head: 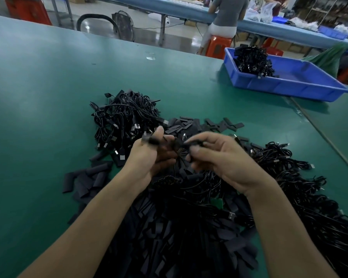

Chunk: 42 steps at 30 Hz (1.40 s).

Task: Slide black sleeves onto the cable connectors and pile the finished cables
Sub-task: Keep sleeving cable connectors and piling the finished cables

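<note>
Head view: both forearms reach forward over the work. The left hand (151, 157) is raised with its fingers curled, pinching a blurred short black flat sleeve (153, 140). The right hand (223, 159) faces it, thumb and forefinger pinching the end of a thin black cable (196, 144). Whether the sleeve and cable touch cannot be told.

A dark green table mat (38, 101) carries a heap of loose black sleeves (169, 247) under the arms. A pile of black cables with silver plugs (123, 119) lies beyond the left hand, and further tangled black cables (301, 189) lie to the right. Past the table, a seated person (227, 15) on a red plastic stool (219, 46) works at a long blue bench (189, 12).

A blue plastic tray (289, 91) at far right holds a mound of black cables (251, 61) in its far left corner.
</note>
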Each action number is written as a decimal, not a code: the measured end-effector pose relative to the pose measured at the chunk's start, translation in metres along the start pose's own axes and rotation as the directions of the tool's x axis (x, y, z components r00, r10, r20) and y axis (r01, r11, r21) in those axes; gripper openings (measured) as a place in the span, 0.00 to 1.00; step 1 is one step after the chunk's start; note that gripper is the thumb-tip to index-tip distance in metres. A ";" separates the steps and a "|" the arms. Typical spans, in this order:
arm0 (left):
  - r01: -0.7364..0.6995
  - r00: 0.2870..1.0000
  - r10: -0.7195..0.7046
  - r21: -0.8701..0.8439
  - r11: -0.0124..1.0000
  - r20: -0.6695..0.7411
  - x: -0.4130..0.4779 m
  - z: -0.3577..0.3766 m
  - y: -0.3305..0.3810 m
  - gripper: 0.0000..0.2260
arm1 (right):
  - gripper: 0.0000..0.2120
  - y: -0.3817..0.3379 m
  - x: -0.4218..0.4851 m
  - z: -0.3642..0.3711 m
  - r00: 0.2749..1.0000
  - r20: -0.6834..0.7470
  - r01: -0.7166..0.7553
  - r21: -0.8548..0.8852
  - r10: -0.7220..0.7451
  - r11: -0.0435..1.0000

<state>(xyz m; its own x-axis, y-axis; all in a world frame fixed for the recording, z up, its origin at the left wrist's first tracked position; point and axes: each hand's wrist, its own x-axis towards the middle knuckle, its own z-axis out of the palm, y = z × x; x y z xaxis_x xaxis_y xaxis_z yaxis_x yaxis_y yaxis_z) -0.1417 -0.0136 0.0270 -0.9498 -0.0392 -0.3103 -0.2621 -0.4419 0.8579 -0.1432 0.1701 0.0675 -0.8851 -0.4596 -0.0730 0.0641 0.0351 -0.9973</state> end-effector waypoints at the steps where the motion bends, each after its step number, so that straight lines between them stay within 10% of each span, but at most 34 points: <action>1: -0.031 1.000 0.031 -0.007 1.000 -0.007 0.000 0.000 0.000 0.17 | 0.07 0.003 0.001 0.001 0.999 0.037 -0.017 -0.105 0.021 0.994; 5: -0.106 0.994 0.105 -0.057 0.993 -0.015 0.000 -0.002 0.004 0.16 | 0.08 0.004 0.001 0.000 0.990 0.118 -0.031 -0.313 0.071 0.949; 8: -0.157 0.987 0.158 -0.050 0.986 0.022 -0.001 -0.006 0.009 0.15 | 0.09 0.008 0.008 -0.008 0.992 -0.121 -0.001 -0.308 -0.038 0.951; 11: -0.138 0.990 0.138 0.009 0.990 0.040 -0.001 -0.008 0.007 0.16 | 0.12 0.018 0.016 -0.014 0.914 -0.351 -0.096 -0.675 -0.205 0.731; 15: -0.181 0.983 0.173 0.166 0.969 0.067 -0.003 -0.004 0.004 0.16 | 0.16 0.030 0.029 -0.019 0.939 -0.333 -0.261 -0.849 -0.082 0.460; 23: -0.259 0.964 0.216 0.375 0.890 0.153 -0.002 -0.002 -0.007 0.16 | 0.24 0.038 0.044 -0.017 0.946 -0.309 -0.324 -0.903 0.097 0.281; 32: -0.307 0.951 0.252 0.470 0.828 0.177 0.005 -0.008 -0.015 0.14 | 0.14 0.042 0.039 -0.018 0.938 -0.317 -0.231 -0.874 -0.141 0.429; 42: -0.341 0.938 0.343 0.342 0.876 0.058 0.011 -0.011 -0.017 0.21 | 0.05 0.031 0.022 -0.013 0.893 -0.363 0.095 -0.426 -0.267 0.900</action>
<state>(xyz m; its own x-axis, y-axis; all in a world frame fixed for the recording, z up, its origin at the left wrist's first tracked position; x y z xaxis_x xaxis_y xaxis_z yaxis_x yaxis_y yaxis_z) -0.1457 -0.0164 0.0042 -0.9903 -0.1364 0.0266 0.0359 -0.0667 0.9971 -0.1663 0.1729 0.0355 -0.9747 -0.0973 0.2014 -0.2233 0.3660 -0.9034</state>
